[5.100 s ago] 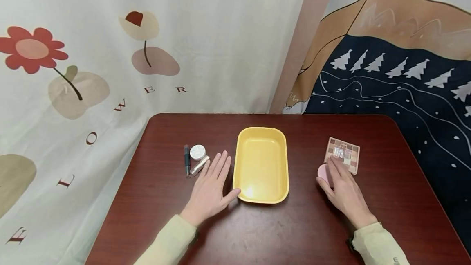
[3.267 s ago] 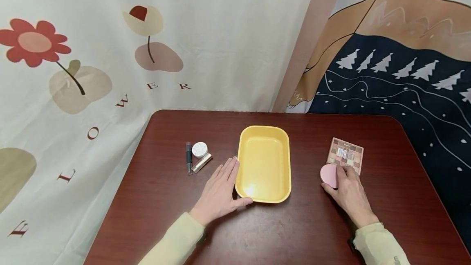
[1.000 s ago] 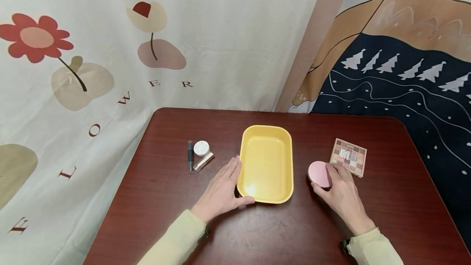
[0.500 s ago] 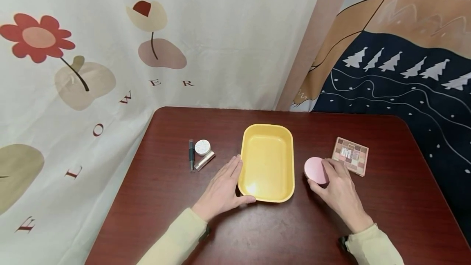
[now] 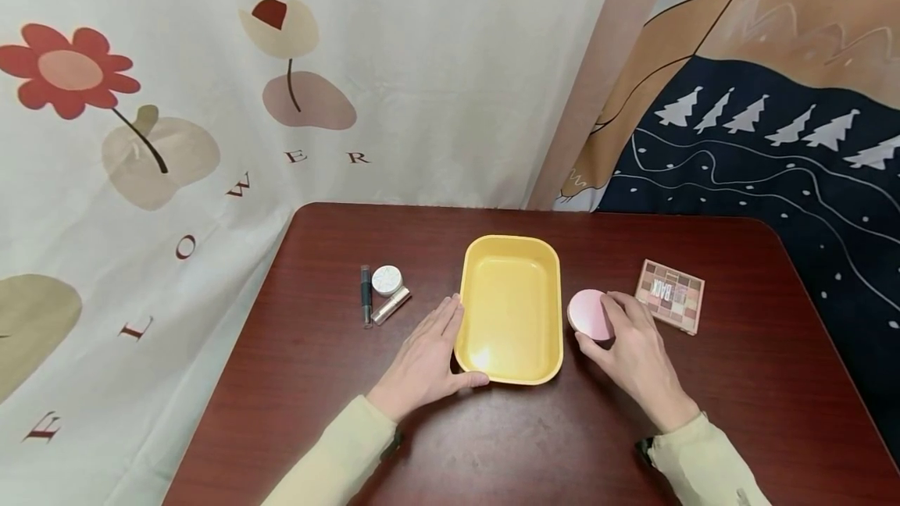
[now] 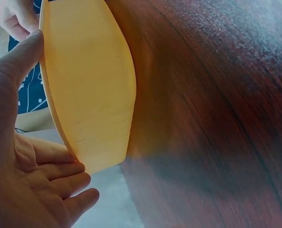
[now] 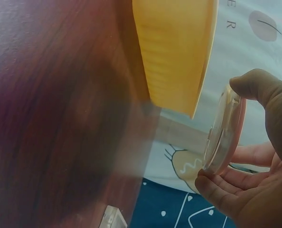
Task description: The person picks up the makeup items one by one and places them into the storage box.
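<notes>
Yellow tray (image 5: 511, 311) sits centrally, the left hand (image 5: 424, 365) with straight fingers against its left side; the right hand (image 5: 638, 350), near the eyeshadow palette (image 5: 673, 299), pinches in its fingers a pink compact (image 5: 587, 315) just right of the tray.

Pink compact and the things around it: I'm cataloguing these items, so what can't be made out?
- Pink compact: head view, right edge covered by the right hand.
- Yellow tray: left wrist view, far end cut off by the top edge.
- Palette: right wrist view, mostly cut off by the bottom edge.
- Silver tube: head view, any lettering too small.
</notes>
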Tool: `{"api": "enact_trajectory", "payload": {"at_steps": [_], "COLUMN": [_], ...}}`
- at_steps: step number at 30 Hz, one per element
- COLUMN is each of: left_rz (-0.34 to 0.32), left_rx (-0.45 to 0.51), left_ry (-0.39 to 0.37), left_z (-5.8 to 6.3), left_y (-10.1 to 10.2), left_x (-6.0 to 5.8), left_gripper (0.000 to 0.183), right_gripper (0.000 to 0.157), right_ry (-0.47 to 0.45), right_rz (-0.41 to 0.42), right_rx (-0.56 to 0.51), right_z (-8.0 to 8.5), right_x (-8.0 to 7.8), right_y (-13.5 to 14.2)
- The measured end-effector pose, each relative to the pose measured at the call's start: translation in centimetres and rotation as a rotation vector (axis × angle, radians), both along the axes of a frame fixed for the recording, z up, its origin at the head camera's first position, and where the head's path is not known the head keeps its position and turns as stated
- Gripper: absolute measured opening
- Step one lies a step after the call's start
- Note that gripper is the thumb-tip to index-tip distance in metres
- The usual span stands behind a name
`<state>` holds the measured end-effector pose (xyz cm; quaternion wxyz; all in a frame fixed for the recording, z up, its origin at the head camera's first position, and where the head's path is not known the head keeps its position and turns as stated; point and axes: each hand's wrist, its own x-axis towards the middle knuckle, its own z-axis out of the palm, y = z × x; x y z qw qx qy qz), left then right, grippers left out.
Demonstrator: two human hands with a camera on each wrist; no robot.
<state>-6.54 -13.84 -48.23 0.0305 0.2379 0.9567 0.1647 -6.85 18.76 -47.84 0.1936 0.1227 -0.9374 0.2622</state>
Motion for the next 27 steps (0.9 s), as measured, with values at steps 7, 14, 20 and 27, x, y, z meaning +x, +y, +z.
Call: {"api": "enact_trajectory", "payload": {"at_steps": [7, 14, 20, 27], "left_rz": [0.001, 0.002, 0.003, 0.0], "left_rx": [-0.013, -0.017, -0.008, 0.0], "left_ry": [0.002, -0.003, -0.006, 0.003], "left_z": [0.2, 0.1, 0.1, 0.1], "left_y": [0.0, 0.0, 0.0, 0.0], "left_x": [0.0, 0.0, 0.0, 0.0], "left_gripper": [0.117, 0.118, 0.118, 0.118], "right_gripper": [0.064, 0.062, 0.067, 0.066], "right_ry": [0.007, -0.003, -0.058, -0.06], "right_rz": [0.022, 0.027, 0.019, 0.035], "right_rx": [-0.01, -0.018, -0.011, -0.006], "right_z": [0.2, 0.3, 0.4, 0.4], "right_x": [-0.8, -1.2, -1.5, -2.1], "right_y": [-0.7, -1.4, -1.9, -2.6]}}
